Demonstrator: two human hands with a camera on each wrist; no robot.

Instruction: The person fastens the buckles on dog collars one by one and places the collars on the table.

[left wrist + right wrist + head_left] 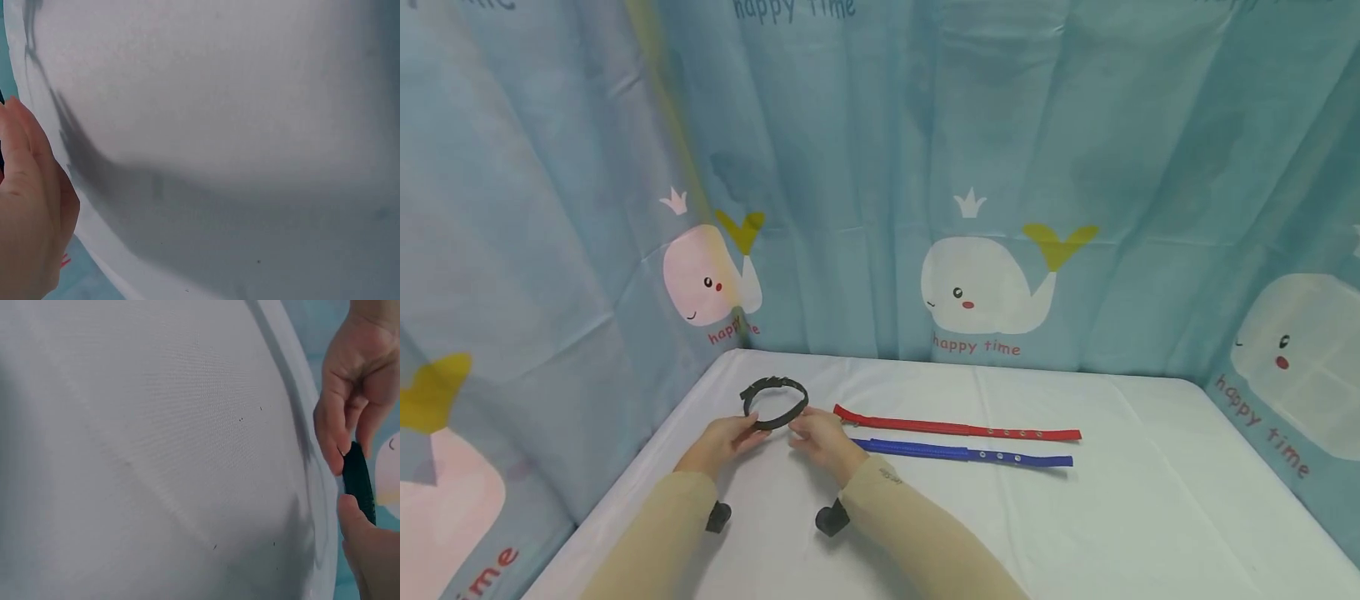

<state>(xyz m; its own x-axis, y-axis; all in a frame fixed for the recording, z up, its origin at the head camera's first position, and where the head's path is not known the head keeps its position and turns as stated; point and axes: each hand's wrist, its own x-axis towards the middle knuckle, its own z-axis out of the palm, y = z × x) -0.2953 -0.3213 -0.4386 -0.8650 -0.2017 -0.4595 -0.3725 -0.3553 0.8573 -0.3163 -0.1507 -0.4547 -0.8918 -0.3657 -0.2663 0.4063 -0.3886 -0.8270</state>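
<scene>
A black buckled collar [782, 419], closed into a ring, is held up over the far left part of the table. My left hand [721, 445] pinches its lower left side. On its lower right side the fingers of my right hand [826, 442] grip the band. The right wrist view shows the black band [358, 481] between both hands, with the right thumb [354, 515] against it. Only part of my left hand [31, 200] appears at the edge of the left wrist view.
To the right of my hands, a red collar [917, 427] and a blue collar [925, 451] lie stretched out side by side, with metal eyelets near their right ends. They rest on a white-covered table [1135, 517]. Blue curtains [850, 167] with whale prints hang behind and beside it.
</scene>
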